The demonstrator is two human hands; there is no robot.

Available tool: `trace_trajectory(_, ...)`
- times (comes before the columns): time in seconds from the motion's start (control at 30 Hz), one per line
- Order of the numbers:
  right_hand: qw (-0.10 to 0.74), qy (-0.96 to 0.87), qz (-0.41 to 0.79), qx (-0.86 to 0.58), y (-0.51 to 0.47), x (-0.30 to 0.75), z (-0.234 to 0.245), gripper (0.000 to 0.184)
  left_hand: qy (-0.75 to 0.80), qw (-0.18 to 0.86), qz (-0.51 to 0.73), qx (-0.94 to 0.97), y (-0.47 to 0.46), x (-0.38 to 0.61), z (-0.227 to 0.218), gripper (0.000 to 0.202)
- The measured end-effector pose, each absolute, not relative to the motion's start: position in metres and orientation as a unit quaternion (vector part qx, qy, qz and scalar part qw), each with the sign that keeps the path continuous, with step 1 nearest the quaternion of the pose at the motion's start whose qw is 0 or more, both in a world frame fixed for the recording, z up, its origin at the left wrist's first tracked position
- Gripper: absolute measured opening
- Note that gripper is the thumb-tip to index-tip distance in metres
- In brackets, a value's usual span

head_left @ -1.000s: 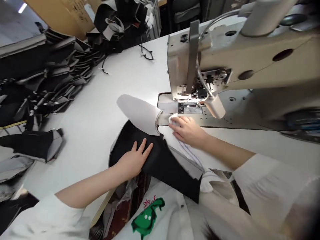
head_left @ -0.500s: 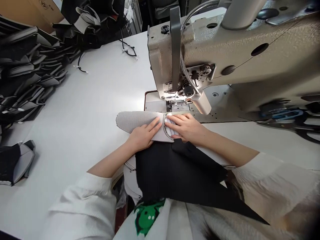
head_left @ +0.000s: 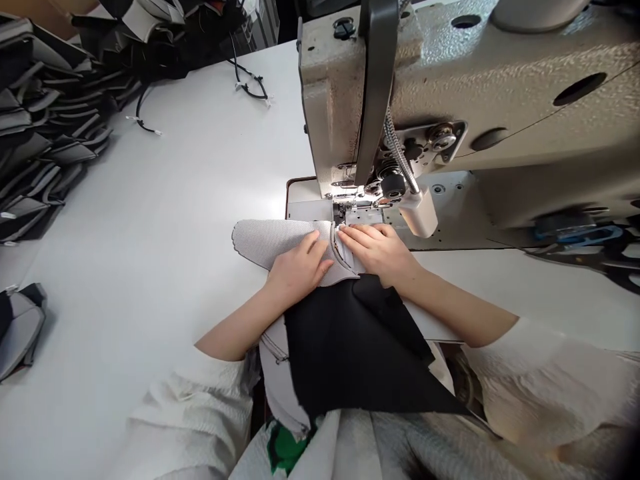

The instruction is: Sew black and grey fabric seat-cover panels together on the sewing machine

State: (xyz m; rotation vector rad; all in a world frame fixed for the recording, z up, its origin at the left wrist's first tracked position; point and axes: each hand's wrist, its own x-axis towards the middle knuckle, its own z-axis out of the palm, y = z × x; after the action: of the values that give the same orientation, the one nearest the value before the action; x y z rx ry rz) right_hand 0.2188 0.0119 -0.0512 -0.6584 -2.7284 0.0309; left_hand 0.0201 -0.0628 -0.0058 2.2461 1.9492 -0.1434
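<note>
A grey mesh fabric panel [head_left: 270, 240] with a curved seam lies in front of the sewing machine's needle area [head_left: 345, 207]. It is joined to, or lies over, a large black fabric piece [head_left: 345, 347] that hangs over the table's front edge toward my lap. My left hand [head_left: 297, 267] rests on the grey panel left of the seam, fingers spread and slightly bent. Just right of the seam, my right hand [head_left: 383, 253] lies flat with fingers stretched forward, its fingertips on a pale strip. A grey stitched flap [head_left: 285, 387] hangs at the black piece's left side.
The sewing machine head [head_left: 340, 100] fills the upper right, with a lamp [head_left: 420, 212] beside the needle. Stacked black and grey pieces [head_left: 60, 133] line the left. Two short black cords [head_left: 250, 83] lie on the white table [head_left: 190, 180]. Black-handled scissors [head_left: 600, 260] lie at right.
The view has moved closer to the machine. My left hand has shifted right on the panel, with its thumb now showing. The fabric has moved slightly right, and the seam with it.
</note>
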Motion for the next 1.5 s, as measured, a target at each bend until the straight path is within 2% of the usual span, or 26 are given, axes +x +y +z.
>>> trace_trajectory(0.13,0.162,-0.957,-0.006,-0.24,0.009,0.216,-0.052,0.056,0.656,0.044,-0.069,0.75,-0.062,0.028,-0.011,0.049)
trace_trajectory(0.53,0.149,-0.961,-0.016,-0.231,0.009,0.218,-0.057,0.069,0.662,0.018,-0.087,0.744,-0.063,0.034,-0.011,0.049)
trace_trajectory(0.77,0.188,-0.954,0.019,-0.233,0.012,0.228,-0.045,0.042,0.661,0.012,-0.1,0.744,-0.064,0.035,-0.01,0.047)
trace_trajectory(0.9,0.184,-0.956,0.021,-0.229,0.011,0.227,-0.043,0.045,0.657,-0.002,-0.097,0.748,-0.064,0.035,-0.013,0.048)
trace_trajectory(1.07,0.168,-0.956,0.005,-0.242,0.012,0.229,-0.043,0.034,0.658,0.007,-0.094,0.747,-0.064,0.034,-0.013,0.048)
trace_trajectory(1.27,0.167,-0.956,0.017,-0.242,0.005,0.22,-0.044,0.035,0.661,0.024,-0.101,0.743,-0.063,0.034,-0.011,0.049)
trace_trajectory(1.5,0.168,-0.959,-0.031,-0.224,0.001,0.217,-0.042,0.035,0.659,0.025,-0.091,0.747,-0.064,0.035,-0.015,0.05)
